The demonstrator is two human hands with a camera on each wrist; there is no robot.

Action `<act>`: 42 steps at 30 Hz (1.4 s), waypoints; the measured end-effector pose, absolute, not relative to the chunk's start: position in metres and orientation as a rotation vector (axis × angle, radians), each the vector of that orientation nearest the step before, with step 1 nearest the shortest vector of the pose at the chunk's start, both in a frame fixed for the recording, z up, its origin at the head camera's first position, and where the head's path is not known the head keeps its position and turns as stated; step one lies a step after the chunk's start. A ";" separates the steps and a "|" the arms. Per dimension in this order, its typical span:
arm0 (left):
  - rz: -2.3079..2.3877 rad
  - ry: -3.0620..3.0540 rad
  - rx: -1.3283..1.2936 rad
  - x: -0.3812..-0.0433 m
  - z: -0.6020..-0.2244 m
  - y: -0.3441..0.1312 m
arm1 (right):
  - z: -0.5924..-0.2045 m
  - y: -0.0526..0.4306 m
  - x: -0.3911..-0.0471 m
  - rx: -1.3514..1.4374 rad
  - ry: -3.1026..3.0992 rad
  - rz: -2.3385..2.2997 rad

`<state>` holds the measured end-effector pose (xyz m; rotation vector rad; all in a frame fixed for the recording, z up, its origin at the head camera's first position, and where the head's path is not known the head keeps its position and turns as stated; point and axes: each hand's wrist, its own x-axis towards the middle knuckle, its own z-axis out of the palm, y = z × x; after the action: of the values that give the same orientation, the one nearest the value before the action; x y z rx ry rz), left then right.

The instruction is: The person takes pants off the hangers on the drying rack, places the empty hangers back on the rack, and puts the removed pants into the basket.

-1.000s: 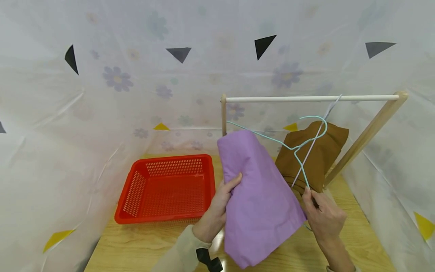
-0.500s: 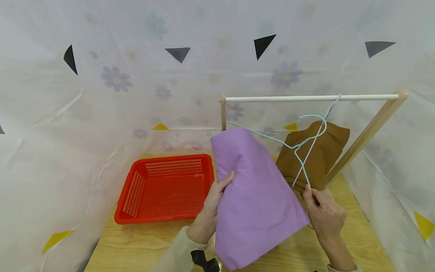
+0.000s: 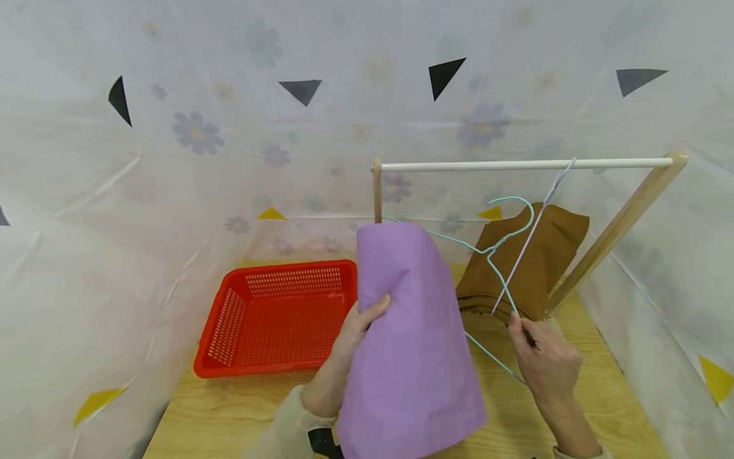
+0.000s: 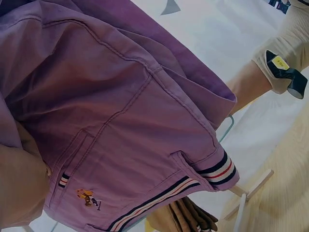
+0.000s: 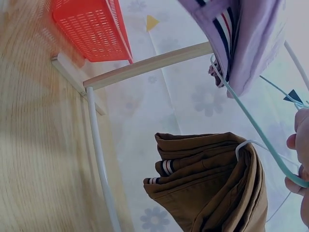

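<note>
My left hand (image 3: pixel 350 344) holds purple trousers (image 3: pixel 413 363), thumb on the near face and the other fingers hidden behind the cloth. Belt loops, a striped waistband and a small embroidered figure show on the trousers (image 4: pixel 125 125) in the left wrist view. My right hand (image 3: pixel 547 363) pinches one side of a mint-green wire hanger (image 3: pixel 499 271), its hook upward and free of the rack. The hanger's left part passes behind the trousers; whether it lies within their fold I cannot tell. Brown folded trousers (image 3: pixel 553 255) hang behind it on a pale lavender hanger (image 3: pixel 520 255).
A wooden rack with a white rod (image 3: pixel 470 167) stands at the back right and bears the lavender hanger. The red plastic basket (image 3: pixel 275 368) sits to the left on the wooden table (image 3: pixel 218 414). Flower-patterned sheeting (image 3: pixel 195 191) surrounds the table.
The purple trousers have shifted left and down with my left hand, baring the hanger's bottom wire. The hanger's hook has tilted left. My right hand keeps its pinch and has hardly moved.
</note>
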<state>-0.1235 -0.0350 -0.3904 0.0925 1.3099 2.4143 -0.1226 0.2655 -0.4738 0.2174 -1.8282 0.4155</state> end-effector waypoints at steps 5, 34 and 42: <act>2.428 1.352 0.092 -0.120 -0.389 -0.043 | -0.476 0.268 -0.123 0.211 -1.858 0.398; 2.593 1.398 -0.116 -0.103 -0.401 -0.099 | -0.469 0.266 -0.114 0.220 -1.897 0.398; 2.698 1.321 -0.109 -0.110 -0.404 -0.113 | -0.465 0.261 -0.114 0.217 -1.869 0.433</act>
<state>-0.1099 -0.1129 -0.4037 -0.1093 1.3205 2.6979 -0.1139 0.2614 -0.4655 0.2167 -1.8687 0.4328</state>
